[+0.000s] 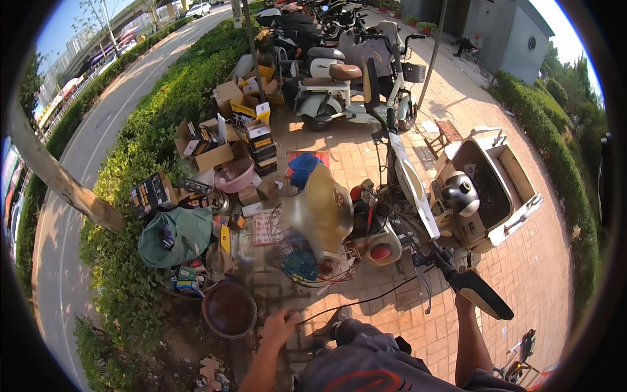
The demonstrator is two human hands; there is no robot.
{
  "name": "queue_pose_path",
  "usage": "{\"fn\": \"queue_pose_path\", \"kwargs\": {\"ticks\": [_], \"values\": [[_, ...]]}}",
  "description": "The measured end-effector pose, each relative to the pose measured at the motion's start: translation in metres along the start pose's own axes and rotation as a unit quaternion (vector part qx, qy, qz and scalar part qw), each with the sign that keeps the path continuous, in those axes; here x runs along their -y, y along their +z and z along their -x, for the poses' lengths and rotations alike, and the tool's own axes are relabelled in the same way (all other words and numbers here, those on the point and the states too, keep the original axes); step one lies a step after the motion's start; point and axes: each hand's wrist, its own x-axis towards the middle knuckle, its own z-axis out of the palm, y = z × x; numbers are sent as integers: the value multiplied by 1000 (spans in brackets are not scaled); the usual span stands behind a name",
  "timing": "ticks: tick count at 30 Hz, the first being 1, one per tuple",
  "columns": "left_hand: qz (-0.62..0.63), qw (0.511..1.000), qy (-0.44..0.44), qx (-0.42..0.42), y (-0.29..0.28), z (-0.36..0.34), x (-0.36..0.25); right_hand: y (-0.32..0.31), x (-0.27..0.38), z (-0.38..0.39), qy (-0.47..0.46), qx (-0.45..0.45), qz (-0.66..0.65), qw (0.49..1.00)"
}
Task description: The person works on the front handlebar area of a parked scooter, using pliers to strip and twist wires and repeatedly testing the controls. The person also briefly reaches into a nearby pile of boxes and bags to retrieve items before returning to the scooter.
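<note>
My left hand [279, 328] is closed in a pinch on the end of a thin black cable [358, 303]. The cable runs slackly up and right to the handlebar [443, 262] of a scooter with its front panels off. My right hand [462, 304] reaches up to that handlebar's right end. An oval mirror [482, 295] covers most of this hand, so its fingers are hidden. Below the grip hangs a brake lever [426, 293]. A yellowish translucent scooter shell [318, 212] stands ahead of me, beside a round red light [381, 252] on a pale housing.
A brown basin [229, 309] sits near my left hand. Beyond it lie a green cloth bag [175, 236], a pink basin [235, 175] and several cardboard boxes [215, 155] along the hedge [140, 124]. Parked scooters [346, 98] stand farther off. A cream cargo box [516, 176] is at right.
</note>
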Motion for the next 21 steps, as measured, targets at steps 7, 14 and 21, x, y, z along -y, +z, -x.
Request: {"fn": "queue_pose_path", "kwargs": {"ticks": [7, 14, 21], "values": [[-377, 919, 105, 50, 25, -63, -72, -22, -44, -36, 136, 12, -32, 990], [-474, 861, 167, 75, 15, -70, -50, -17, -40, -43, 237, -48, -137, 961], [-465, 852, 162, 176, -9, -86, -68, -16, -41, 1, 394, -248, -179, 867]]}}
